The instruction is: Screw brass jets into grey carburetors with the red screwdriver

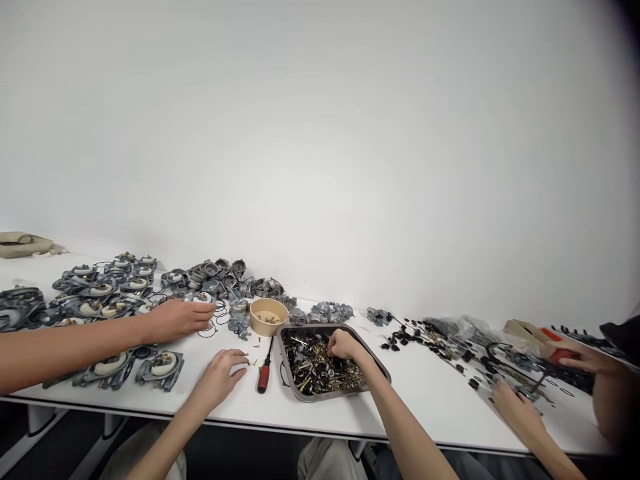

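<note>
My left hand (pixel 220 379) rests on the white table with its fingers stretched out and thumb apart, beside a few small brass screws (pixel 255 363). My right hand (pixel 344 347) reaches into a metal tray (pixel 327 398) of mixed small parts (pixel 320 371). Its fingers are curled together among the pieces, and what they pinch, if anything, is hidden. Between my hands lies a screwdriver (pixel 263 377) with a red handle, its shaft pointing away from me. Behind it stands a round tan tub (pixel 269 317) with small brass pieces on its bottom.
A co-worker's hand (pixel 185 319) reaches from the left over carburetor bodies with white floats (pixel 161 365). Grey metal bowls (pixel 220 272) are heaped against the wall. At right, another co-worker's hands (pixel 517 407) work with a red-handled tool (pixel 557 357) among scattered black parts (pixel 395 339).
</note>
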The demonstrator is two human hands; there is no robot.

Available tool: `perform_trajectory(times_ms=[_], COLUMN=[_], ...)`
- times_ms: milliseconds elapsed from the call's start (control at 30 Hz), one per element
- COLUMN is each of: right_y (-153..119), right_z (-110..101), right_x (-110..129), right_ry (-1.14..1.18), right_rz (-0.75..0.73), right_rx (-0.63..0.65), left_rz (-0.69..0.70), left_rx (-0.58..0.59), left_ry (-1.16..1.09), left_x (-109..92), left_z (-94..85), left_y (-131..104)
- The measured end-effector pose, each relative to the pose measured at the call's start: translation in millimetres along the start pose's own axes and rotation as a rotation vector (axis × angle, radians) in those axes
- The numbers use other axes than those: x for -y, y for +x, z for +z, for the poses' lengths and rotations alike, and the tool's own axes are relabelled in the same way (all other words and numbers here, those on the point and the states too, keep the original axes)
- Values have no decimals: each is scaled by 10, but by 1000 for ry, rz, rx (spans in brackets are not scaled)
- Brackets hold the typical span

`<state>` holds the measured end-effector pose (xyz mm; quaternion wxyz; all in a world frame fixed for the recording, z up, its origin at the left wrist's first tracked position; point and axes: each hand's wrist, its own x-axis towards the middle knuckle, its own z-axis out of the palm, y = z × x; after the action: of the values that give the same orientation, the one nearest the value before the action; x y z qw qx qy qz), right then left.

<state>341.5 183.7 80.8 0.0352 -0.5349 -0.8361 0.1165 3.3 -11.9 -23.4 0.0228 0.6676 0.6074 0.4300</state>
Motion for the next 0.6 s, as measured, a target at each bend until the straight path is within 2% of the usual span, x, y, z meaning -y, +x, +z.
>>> perform_trajectory(times_ms=[167, 267, 400, 500, 600], right_y=[-130, -161, -113, -49, -3], right_z=[-219, -346, -338, -234, -109], right_x=[71, 269, 814, 1296, 1671], right_ry=[-28, -50, -21, 21, 48], right_rz=[20, 14, -115, -249, -365], right_rx=[-103, -214, -255, -202, -109], left_rz=[-14, -18, -19, -11, -6], left_rx=[-15, -14, -9, -1, 4], left_ry=[-5, 0, 13, 20, 23], left_x=[-48, -65, -65, -57, -52], left_z=[-21, -27, -29, -32, -35], left_y=[-12, -11, -6, 3, 12])
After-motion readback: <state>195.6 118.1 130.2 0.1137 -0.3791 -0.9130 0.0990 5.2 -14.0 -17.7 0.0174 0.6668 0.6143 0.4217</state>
